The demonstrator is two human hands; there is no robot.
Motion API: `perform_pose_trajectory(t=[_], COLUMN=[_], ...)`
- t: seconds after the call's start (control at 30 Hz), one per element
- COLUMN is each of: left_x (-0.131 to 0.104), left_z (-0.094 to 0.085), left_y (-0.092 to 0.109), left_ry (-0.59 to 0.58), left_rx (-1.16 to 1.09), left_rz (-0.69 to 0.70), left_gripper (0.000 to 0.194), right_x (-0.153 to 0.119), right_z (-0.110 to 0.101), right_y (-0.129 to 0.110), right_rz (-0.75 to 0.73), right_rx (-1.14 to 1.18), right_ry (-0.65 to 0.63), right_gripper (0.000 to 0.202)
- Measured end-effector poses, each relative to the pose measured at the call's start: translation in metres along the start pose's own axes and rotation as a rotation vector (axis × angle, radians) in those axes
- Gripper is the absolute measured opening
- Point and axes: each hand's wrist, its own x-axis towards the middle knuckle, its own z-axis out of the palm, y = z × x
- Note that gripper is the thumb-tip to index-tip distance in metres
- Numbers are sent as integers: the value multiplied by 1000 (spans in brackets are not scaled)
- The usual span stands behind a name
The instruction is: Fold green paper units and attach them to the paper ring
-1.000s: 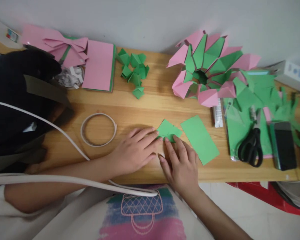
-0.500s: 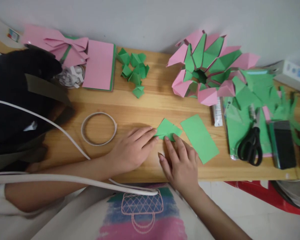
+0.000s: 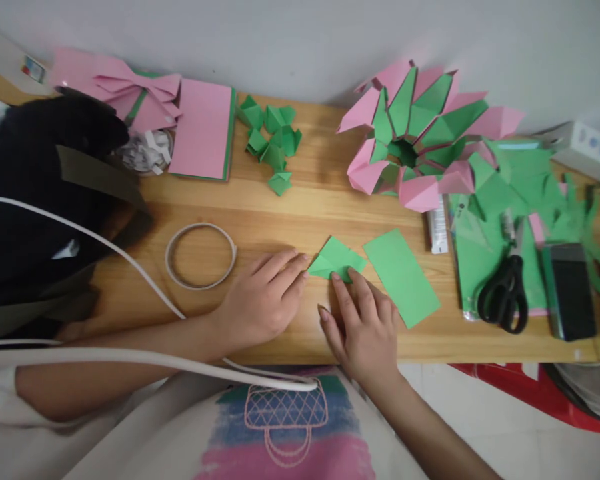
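Note:
A small folded piece of green paper (image 3: 337, 256) lies on the wooden table between my hands. My right hand (image 3: 367, 327) rests its fingertips on the paper's lower edge, fingers spread. Just left of the paper is my left hand (image 3: 267, 293), palm down with fingers stretched out; its fingertips are at or very near the left corner. An unfolded green paper rectangle (image 3: 403, 277) lies to the right, close to my right hand.
Folded green pieces (image 3: 275, 137) sit at the back, beside a pink paper stack (image 3: 203, 130). A pink-and-green paper flower (image 3: 405, 143) stands back right. Scissors (image 3: 505, 293) and a phone (image 3: 570, 290) lie right; a tape ring (image 3: 168, 257) and black bag (image 3: 40, 200) are left.
My left hand has drawn slightly left, away from the folded paper's left corner. The right fingertips stay on the paper. The whole view has shifted a little.

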Motion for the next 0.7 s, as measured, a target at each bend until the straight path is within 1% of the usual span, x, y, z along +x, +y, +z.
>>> perform_pose_trajectory(t=[0.13,0.33,0.4,0.5,0.6,0.7], left_x=[0,0,0,1,0,0], left_z=[-1,-2,-2,0,2,3], left_y=[0,-2,-2,0,1,2], left_ry=[20,56,38,-35,-91,-92], left_rx=[0,83,71,21,7,28], left_rz=[-13,26,23,11,-16,-13], left_gripper=[20,20,24,29,30,30], right_x=[0,1,1,1,1,0], right_z=[0,0,0,0,0,-1], right_y=[0,-1,-1,0,0,0], right_rz=[2,-10,-14,-17,-18,-30], right_rx=[1,-18,-19,-22,-33,-50], right_ry=[-2,-1,0,1,-19,-41], right_gripper=[40,40,40,41,41,39])
